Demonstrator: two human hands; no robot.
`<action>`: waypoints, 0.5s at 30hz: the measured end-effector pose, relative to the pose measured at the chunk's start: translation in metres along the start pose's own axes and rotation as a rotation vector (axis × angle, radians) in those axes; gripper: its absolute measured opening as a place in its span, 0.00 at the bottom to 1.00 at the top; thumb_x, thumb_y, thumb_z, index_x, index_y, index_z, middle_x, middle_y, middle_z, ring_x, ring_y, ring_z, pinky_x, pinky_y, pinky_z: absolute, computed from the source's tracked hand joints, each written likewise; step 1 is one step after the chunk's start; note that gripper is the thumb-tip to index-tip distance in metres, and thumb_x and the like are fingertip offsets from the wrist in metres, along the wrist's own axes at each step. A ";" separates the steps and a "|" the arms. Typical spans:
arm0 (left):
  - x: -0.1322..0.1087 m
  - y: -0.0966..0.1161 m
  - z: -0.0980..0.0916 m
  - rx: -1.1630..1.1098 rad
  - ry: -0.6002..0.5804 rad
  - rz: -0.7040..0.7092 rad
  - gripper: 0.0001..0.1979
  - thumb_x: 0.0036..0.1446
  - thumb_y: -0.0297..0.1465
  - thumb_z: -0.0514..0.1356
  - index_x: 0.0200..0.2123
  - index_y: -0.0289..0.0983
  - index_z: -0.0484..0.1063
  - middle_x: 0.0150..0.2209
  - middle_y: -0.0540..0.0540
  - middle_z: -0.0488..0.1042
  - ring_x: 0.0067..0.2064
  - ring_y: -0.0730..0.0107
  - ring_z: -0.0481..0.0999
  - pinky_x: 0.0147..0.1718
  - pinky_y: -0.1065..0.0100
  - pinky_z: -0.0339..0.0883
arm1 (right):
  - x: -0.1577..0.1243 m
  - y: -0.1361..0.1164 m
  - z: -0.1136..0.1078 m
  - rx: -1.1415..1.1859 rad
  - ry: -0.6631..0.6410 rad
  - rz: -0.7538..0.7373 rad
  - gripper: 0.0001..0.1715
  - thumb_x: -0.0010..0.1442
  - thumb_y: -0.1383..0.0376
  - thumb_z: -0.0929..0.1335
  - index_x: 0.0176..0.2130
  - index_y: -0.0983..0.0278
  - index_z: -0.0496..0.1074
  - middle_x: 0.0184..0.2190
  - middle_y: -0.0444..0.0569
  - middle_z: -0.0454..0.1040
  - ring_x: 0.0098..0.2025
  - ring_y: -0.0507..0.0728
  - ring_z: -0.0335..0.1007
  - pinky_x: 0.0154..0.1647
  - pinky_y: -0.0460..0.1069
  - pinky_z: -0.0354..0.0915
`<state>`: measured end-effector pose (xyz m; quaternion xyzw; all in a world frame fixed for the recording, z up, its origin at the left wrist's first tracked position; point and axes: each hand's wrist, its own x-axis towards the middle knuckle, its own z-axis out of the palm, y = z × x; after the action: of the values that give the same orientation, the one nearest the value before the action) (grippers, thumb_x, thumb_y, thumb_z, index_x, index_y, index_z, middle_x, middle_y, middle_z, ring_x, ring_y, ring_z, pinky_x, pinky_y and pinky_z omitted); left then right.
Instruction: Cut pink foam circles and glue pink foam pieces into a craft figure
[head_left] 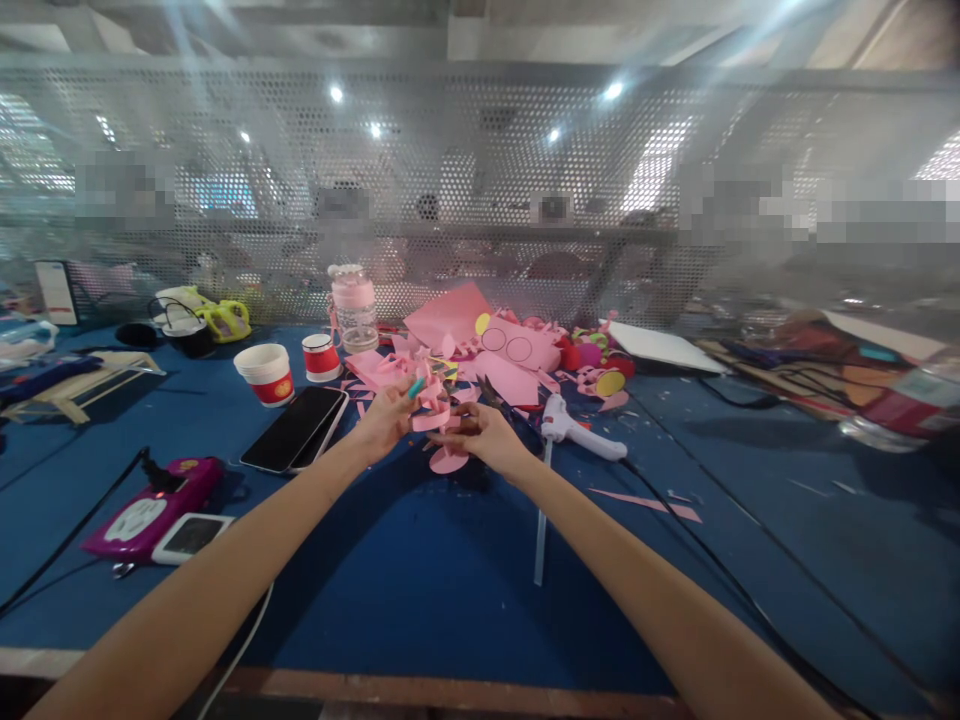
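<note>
A pink paper craft piece [431, 423] made of curled strips is held up over the middle of the table. On its left side my left hand [384, 425] is closed, gripping it. A small teal object [416, 387] shows at that hand's fingertips; its kind is unclear. From the right, my right hand [486, 436] pinches the lower part of the same piece, just above a round pink paper disc [448, 459]. Beyond both hands lies a heap of pink paper [514, 378], some marked with drawn circles. Dark scissors [491, 392] rest beside my right hand, partly hidden.
A white glue gun [581, 432] with a clear glue stick lies to the right, its cord trailing forward. At left are a phone [296, 428], paper cups [265, 373], and a purple power strip [154, 510]. A pink-lidded bottle [354, 308] stands behind, before a perforated metal screen [465, 150].
</note>
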<state>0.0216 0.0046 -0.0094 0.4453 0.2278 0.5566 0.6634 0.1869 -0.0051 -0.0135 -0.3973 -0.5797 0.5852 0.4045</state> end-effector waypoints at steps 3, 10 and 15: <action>-0.002 -0.002 0.002 0.027 0.050 -0.010 0.26 0.32 0.31 0.72 0.39 0.33 0.73 0.40 0.40 0.77 0.38 0.64 0.78 0.34 0.69 0.72 | 0.001 0.002 0.000 0.053 0.020 0.025 0.27 0.31 0.65 0.77 0.30 0.64 0.63 0.22 0.41 0.73 0.26 0.54 0.75 0.26 0.46 0.69; -0.005 -0.001 0.006 0.028 0.120 -0.052 0.19 0.37 0.26 0.69 0.36 0.32 0.73 0.32 0.42 0.79 0.34 0.64 0.78 0.32 0.67 0.71 | 0.002 0.004 -0.003 -0.031 0.067 0.004 0.25 0.33 0.67 0.76 0.33 0.64 0.65 0.25 0.44 0.76 0.27 0.54 0.75 0.26 0.46 0.69; -0.003 -0.002 0.002 0.032 0.092 -0.063 0.17 0.39 0.27 0.68 0.36 0.33 0.74 0.36 0.42 0.78 0.37 0.63 0.77 0.33 0.66 0.72 | 0.002 0.004 -0.003 -0.012 0.088 0.002 0.28 0.32 0.66 0.77 0.33 0.64 0.65 0.25 0.44 0.76 0.27 0.54 0.75 0.29 0.48 0.70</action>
<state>0.0236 0.0015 -0.0101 0.4225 0.2809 0.5516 0.6621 0.1892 -0.0018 -0.0177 -0.4257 -0.5644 0.5642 0.4264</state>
